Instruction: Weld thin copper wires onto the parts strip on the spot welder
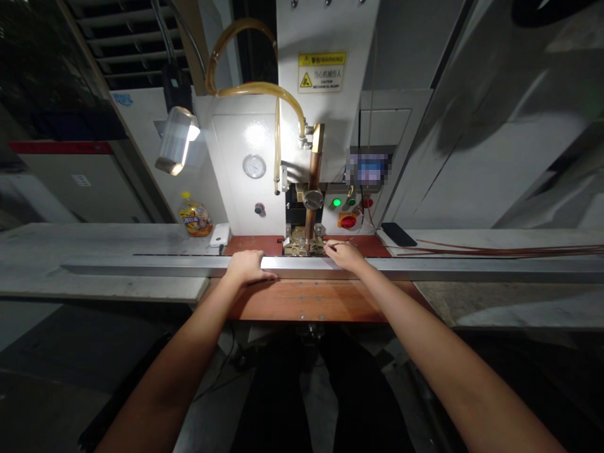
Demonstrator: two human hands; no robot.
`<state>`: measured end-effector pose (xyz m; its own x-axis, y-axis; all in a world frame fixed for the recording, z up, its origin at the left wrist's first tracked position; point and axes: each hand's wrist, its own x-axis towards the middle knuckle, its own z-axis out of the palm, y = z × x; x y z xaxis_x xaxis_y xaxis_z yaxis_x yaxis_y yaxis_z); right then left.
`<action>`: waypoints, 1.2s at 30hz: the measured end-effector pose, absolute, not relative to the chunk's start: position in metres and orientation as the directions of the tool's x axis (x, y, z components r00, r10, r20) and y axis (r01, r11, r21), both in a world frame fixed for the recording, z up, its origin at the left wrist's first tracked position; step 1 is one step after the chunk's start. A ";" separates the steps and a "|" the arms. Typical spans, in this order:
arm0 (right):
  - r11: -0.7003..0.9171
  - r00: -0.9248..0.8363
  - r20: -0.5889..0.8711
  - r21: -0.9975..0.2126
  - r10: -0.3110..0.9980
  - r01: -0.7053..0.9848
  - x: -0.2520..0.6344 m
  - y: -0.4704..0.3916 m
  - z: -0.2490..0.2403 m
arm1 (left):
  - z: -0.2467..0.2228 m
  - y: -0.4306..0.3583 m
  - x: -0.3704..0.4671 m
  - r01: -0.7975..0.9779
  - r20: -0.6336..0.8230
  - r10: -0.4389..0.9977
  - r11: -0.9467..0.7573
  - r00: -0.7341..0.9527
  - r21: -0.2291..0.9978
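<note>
A long silver metal bar (165, 267) lies crosswise along the front of the bench, under a spot welder-like machine's upright copper rod (311, 223). Over the bar, left of that rod, my left hand (246, 267) is closed, fingers on its far side and thumb at the near face. Just right of the rod's tip, my right hand (345, 254) pinches a thin dark wire or strip, partly hidden by the fingers. A small brass-coloured fixture (297, 242) sits at the rod's foot, behind the bar.
Thin copper-coloured rods (509, 250) and a black phone (399, 234) lie at the right. A drink bottle (195, 216) and a white device (219, 235) stand at the left. A lamp (177, 141) hangs above; a red-brown board (283, 302) supports the front.
</note>
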<state>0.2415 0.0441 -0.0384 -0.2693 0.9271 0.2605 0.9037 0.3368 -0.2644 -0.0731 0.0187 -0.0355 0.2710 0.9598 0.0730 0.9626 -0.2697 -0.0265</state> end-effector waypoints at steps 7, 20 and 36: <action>0.374 -0.306 0.262 -0.271 0.915 0.887 0.240 0.047 -0.047 | -0.038 0.020 -0.075 0.962 0.079 0.959 -0.271 0.272 -0.021; 0.356 -0.295 0.255 -0.242 0.921 0.903 0.241 0.043 -0.046 | -0.038 0.020 -0.074 0.966 0.073 0.963 -0.259 0.259 -0.012; 0.348 -0.298 0.242 -0.202 0.923 0.915 0.239 0.040 -0.042 | -0.034 0.017 -0.071 0.963 0.061 0.961 -0.266 0.269 -0.052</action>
<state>0.2391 0.0399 -0.0422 -0.2981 0.9234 0.2420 0.9154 0.3483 -0.2016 -0.0713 0.0172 -0.0337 0.2690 0.9612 0.0610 0.9626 -0.2661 -0.0520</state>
